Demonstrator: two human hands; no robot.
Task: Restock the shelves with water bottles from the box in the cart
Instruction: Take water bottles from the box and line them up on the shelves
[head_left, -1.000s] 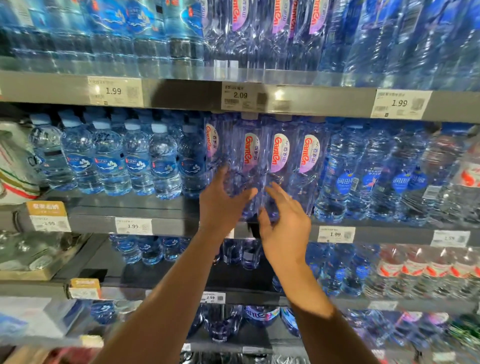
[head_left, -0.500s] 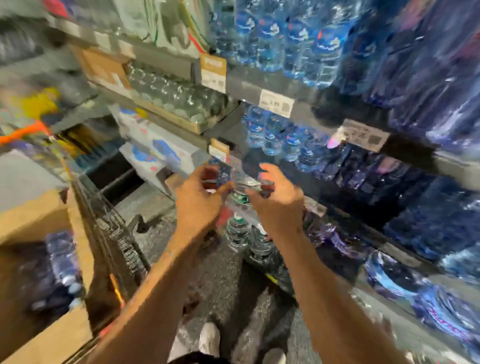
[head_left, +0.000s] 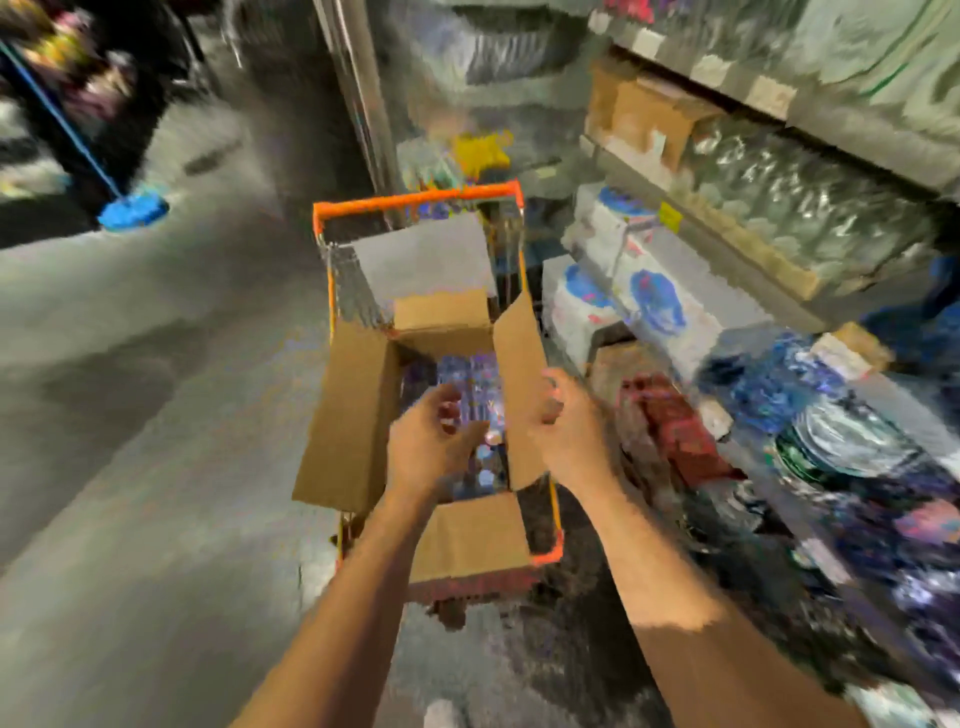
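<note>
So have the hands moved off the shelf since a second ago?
Yes. Both the left hand and right hand have left the shelves and now hover over the open box in the cart.

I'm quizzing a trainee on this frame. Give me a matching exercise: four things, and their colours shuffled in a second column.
Things:
1. cart rim
2. box
3. mop head
4. floor

Colours:
A. blue
B. grey
C. orange
D. brown

Pairs: 1-C, 2-D, 3-A, 4-B
</note>
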